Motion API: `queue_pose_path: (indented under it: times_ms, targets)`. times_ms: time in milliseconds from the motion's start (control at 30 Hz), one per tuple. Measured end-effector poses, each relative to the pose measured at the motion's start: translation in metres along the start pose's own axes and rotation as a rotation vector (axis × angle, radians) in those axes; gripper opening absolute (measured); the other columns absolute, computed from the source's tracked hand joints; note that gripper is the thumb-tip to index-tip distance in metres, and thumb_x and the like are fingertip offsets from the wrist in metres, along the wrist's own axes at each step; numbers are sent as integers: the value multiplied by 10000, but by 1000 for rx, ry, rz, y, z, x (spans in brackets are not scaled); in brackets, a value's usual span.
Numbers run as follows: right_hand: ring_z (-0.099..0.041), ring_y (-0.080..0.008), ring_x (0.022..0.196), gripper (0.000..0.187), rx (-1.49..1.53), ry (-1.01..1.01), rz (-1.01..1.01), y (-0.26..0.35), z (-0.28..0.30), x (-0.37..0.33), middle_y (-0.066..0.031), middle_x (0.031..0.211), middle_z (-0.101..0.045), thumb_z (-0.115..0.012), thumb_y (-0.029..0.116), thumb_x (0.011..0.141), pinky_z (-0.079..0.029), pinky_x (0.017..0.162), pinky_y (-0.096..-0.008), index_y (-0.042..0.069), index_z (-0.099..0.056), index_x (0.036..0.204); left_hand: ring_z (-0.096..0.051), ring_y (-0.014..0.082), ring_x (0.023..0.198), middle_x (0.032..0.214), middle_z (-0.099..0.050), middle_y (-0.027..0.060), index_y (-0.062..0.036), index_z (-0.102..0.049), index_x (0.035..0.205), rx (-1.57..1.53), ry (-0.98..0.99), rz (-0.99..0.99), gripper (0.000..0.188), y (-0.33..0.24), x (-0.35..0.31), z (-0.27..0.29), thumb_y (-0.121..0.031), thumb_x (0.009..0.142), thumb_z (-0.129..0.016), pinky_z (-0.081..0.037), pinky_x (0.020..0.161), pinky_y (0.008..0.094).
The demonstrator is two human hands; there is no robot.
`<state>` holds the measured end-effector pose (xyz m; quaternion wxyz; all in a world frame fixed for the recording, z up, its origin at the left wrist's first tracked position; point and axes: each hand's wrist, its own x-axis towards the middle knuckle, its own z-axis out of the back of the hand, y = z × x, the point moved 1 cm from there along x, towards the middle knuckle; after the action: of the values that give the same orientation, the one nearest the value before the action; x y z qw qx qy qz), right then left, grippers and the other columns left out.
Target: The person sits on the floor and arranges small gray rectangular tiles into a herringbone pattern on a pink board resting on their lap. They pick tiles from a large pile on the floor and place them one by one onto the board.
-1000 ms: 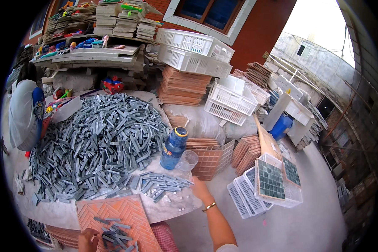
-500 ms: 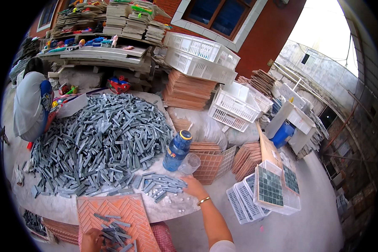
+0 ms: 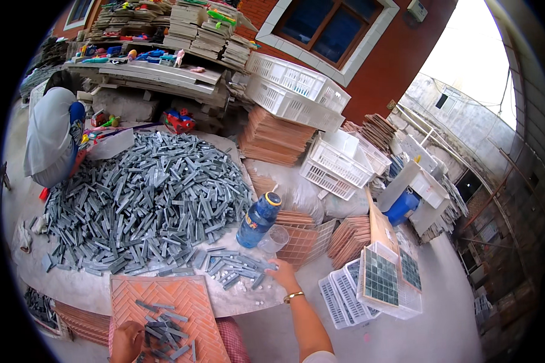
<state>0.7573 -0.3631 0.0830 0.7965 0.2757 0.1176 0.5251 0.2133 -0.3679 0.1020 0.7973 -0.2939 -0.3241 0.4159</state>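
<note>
My left hand, its fingers curled, is over the left side of an orange tray moulded in a herringbone pattern. Beside its fingertips lies a loose heap of grey tile strips; whatever the fingers hold is hidden. My right hand, with a gold bangle on the wrist, reaches to the table's right edge. Its fingers are drawn together at the end of a small spread of grey strips, and what is between them is too small to make out. A large mound of similar strips covers the table behind.
A blue bottle and a clear cup stand just beyond my right hand. Crates with green tile sheets are on the floor at right. White crates top stacked orange trays. Another person crouches at far left.
The view has shifted slightly, so the tray sits higher in the picture. My left hand has drawn back a little from the strips on the tray. My right hand stays by the small spread.
</note>
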Motion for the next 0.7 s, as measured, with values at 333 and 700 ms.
queue_pose_path:
  times_ms: [333,700]
  targets:
    - [-662,-268,912,428,143,-114,-17,-4,-37,-5,-131,982,-695,-828,201,658,-500,797,-366,60,-659,1025,-606,356,784,794,-632,153,4,-643,808,15,86,7,112,11,-13,8,-6,697,-650,-480,708,418]
    - [-631,-135,808,281,239,-389,-134,-58,49,17,-38,906,-684,-758,76,693,-497,753,-302,30,-678,958,-628,345,868,969,-633,181,9,-602,1050,-21,166,-97,208,-85,29,-54,13,845,-567,-494,762,411]
